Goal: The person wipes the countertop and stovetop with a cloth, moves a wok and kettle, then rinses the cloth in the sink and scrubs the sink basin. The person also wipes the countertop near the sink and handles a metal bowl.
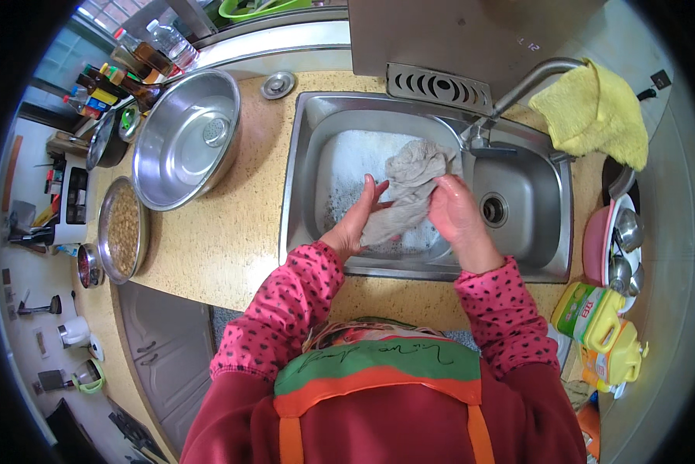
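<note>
A wet greyish cloth (408, 194) is bunched between my two hands over the left basin of the steel double sink (292, 191). My left hand (360, 217) has the cloth's lower end against its palm, thumb pointing up. At the cloth's right edge, my right hand (454, 209) grips it with thumb and fingers. Beneath them the basin holds cloudy, sudsy water (353, 156) with dark specks. Part of the basin floor is hidden by the cloth and hands.
A large steel bowl (179, 139) and a bowl of beige pieces (122, 229) stand left. The faucet (481, 136) rises between the basins; a yellow towel (597, 113) hangs over a curved pipe. Yellow detergent jugs (585, 313) and a pink basin (595, 246) are right.
</note>
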Demonstrator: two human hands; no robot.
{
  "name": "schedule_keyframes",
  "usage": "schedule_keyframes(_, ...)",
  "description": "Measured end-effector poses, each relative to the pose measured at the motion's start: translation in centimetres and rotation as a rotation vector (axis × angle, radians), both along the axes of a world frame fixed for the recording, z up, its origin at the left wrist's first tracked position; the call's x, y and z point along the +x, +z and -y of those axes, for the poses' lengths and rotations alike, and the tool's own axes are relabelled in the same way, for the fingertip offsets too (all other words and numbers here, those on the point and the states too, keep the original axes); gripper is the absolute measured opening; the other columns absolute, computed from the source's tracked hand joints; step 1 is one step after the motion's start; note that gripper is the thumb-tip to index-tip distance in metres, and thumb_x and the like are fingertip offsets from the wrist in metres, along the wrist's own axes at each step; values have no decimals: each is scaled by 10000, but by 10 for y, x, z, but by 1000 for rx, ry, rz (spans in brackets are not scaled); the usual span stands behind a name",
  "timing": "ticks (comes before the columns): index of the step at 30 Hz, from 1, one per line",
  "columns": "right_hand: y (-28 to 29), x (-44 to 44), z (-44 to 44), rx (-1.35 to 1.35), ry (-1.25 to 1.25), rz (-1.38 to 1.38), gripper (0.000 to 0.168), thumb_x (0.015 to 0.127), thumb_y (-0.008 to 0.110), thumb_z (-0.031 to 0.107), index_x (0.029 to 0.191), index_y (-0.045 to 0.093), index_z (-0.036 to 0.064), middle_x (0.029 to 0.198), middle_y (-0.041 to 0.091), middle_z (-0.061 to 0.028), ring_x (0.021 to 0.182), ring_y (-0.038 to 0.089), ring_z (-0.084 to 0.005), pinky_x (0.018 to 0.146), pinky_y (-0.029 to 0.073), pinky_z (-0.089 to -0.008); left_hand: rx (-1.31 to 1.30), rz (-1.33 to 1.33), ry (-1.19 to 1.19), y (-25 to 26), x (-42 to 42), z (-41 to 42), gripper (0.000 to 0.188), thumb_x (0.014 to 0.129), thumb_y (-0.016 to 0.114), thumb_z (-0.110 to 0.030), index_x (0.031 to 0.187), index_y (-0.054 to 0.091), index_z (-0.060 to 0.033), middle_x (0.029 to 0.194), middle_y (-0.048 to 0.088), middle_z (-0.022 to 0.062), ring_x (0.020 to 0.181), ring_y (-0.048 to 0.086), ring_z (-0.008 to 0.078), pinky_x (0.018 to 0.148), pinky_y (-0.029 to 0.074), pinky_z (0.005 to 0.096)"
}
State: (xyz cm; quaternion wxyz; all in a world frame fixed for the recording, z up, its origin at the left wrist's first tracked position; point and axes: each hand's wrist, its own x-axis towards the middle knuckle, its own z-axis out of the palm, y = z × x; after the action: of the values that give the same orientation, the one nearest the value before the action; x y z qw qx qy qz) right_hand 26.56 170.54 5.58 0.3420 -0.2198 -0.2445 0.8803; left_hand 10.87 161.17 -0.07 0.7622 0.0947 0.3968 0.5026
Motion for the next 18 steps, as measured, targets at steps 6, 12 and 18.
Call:
schedule_keyframes(6,-23,-18,-18,261,-29,162,350,808,491,-81,1119,629,-3,1123,642,-77,1027,608,-185,906,470,-313,173,374,-34,-25,-25,-14,494,977,455,-388,1370,405,-92,1187,596,112,1054,616,276,867,538,460)
schedule_keyframes(12,-87,-9,-84,544,154,1095,458,799,592,98,1243,538,-1,1174,614,-149,1103,581,-277,941,458,-369,-91,-230,321,-34,-60,-35,680,893,618,-280,1471,269,-199,1423,392,125,1310,376,275,1058,280,545)
schedule_keyframes(18,-143,-40,-114,893,85,1526,650,765,683,311,1301,485,3,1268,539,-233,1202,505,-358,1002,414,-401,-271,-197,303,-38,-76,-58,974,854,352,-756,1523,65,-110,1586,79,132,1452,87,321,1111,2,596)
